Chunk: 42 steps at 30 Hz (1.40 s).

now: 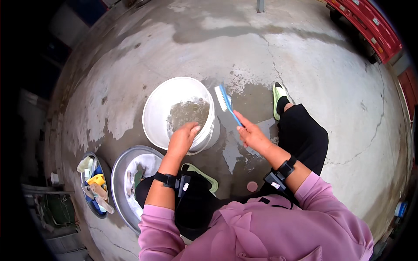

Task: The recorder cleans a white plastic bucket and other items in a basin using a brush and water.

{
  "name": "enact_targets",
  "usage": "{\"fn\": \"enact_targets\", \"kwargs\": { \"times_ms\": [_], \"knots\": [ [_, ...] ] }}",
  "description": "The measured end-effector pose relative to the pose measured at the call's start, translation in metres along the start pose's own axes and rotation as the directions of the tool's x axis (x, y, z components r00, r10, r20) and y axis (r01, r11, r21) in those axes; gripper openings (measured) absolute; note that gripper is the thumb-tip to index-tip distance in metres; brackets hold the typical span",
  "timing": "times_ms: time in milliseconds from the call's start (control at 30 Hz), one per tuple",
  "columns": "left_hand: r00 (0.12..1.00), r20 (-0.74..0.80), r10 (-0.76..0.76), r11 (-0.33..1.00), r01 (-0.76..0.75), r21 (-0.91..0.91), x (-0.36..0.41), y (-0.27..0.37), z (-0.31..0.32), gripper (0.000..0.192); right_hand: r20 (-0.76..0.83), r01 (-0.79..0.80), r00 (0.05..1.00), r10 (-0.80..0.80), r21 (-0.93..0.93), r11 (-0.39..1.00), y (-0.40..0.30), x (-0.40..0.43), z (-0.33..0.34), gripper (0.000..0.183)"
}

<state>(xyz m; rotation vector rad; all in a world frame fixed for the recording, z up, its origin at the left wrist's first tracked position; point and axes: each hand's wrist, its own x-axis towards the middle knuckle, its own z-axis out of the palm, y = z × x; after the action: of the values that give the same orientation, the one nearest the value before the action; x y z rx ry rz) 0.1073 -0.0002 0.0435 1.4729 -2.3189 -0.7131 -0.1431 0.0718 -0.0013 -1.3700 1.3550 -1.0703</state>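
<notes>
My right hand point(253, 136) grips the handle of a blue scrubbing brush point(226, 98). Its white bristles face left, towards a white plastic bucket point(156, 107), and the head is raised beside the rim. My left hand point(184, 137) is over the bucket's near side with its fingers curled. Whether it grips the rim or something small is hidden. Inside the bucket there is murky, rippled water point(189, 112). By my left knee, a large metal basin point(119, 176) contains white suds and footwear, including a green piece point(138, 175), partly covered by my leg.
An oval tub point(104, 213) farther left is piled with sandals and slippers, one yellow point(96, 179). A pink round object point(252, 186) lies between my feet. The concrete floor point(202, 55) is wet and cracked. A red vehicle point(369, 29) stands at the far right, near a post point(260, 6).
</notes>
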Motion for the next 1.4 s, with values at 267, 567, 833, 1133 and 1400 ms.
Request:
{"fn": "enact_targets", "kwargs": {
  "times_ms": [267, 567, 833, 1133, 1400],
  "knots": [
    [0.997, 0.037, -0.073, 0.994, 0.069, 0.085, 0.017, 0.005, 0.044, 0.036, 0.125, -0.280, 0.959, 0.254, 0.558, 0.781, 0.012, -0.076, 0.101, 0.054],
    [0.992, -0.004, -0.129, 0.896, 0.118, 0.428, 0.024, 0.014, 0.054, 0.036, 0.007, -0.283, 0.943, 0.333, 0.541, 0.792, 0.023, 0.051, 0.065, 0.047],
    [0.989, -0.034, -0.142, 0.955, 0.146, 0.256, 0.021, 0.013, 0.051, 0.043, 0.210, -0.394, 0.915, 0.345, 0.647, 0.652, 0.006, -0.056, 0.095, 0.052],
    [0.982, 0.016, -0.190, 0.943, 0.178, 0.280, 0.024, 0.011, 0.053, 0.043, 0.115, -0.329, 0.911, 0.397, 0.783, 0.527, 0.023, 0.025, 0.078, 0.051],
    [0.988, -0.034, -0.153, 0.926, 0.155, 0.344, 0.022, 0.013, 0.051, 0.045, 0.103, -0.323, 0.897, 0.431, 0.818, 0.475, 0.015, -0.010, 0.113, 0.054]
  ]
}}
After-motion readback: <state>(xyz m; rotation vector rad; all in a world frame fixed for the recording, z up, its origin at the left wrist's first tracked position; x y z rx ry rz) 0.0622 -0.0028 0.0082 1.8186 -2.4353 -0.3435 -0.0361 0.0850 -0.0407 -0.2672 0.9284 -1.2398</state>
